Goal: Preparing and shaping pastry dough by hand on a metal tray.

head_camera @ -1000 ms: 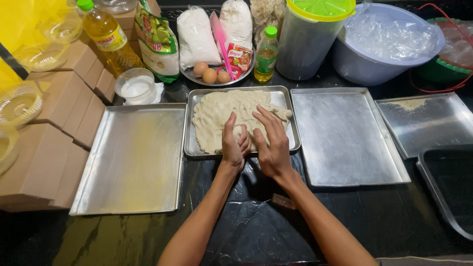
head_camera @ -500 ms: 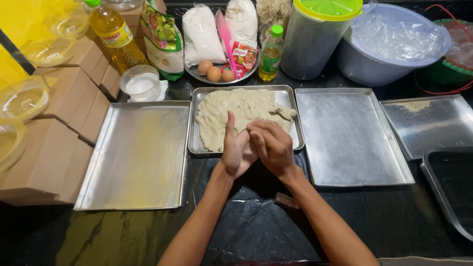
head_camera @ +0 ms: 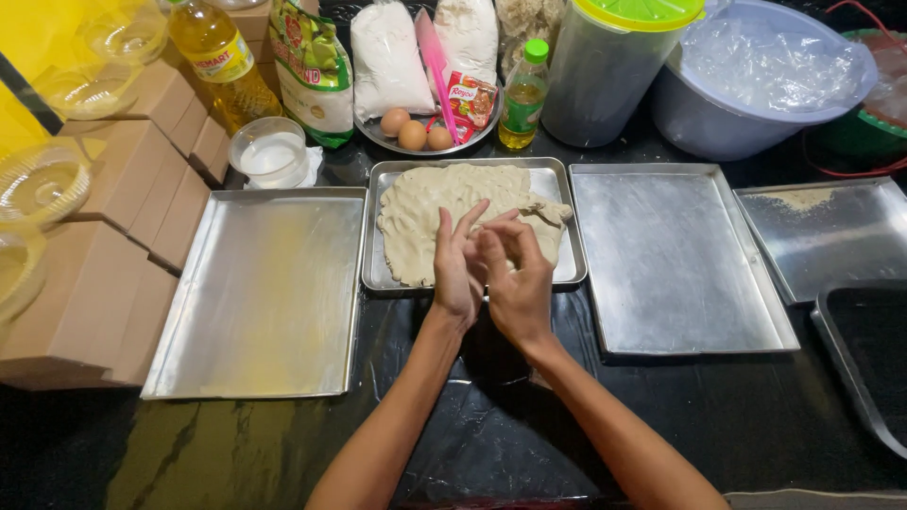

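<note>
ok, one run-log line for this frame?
left hand: open, over dough | right hand: fingers curled against left, grip unclear | dough: spread in small tray | large trays: either side

A baking kitchen: metal trays point(head_camera: 265, 293), eggs point(head_camera: 412, 132), oil bottle point(head_camera: 219, 57), flour bags point(head_camera: 387, 57) on a dark worktop point(head_camera: 756, 416).
</note>
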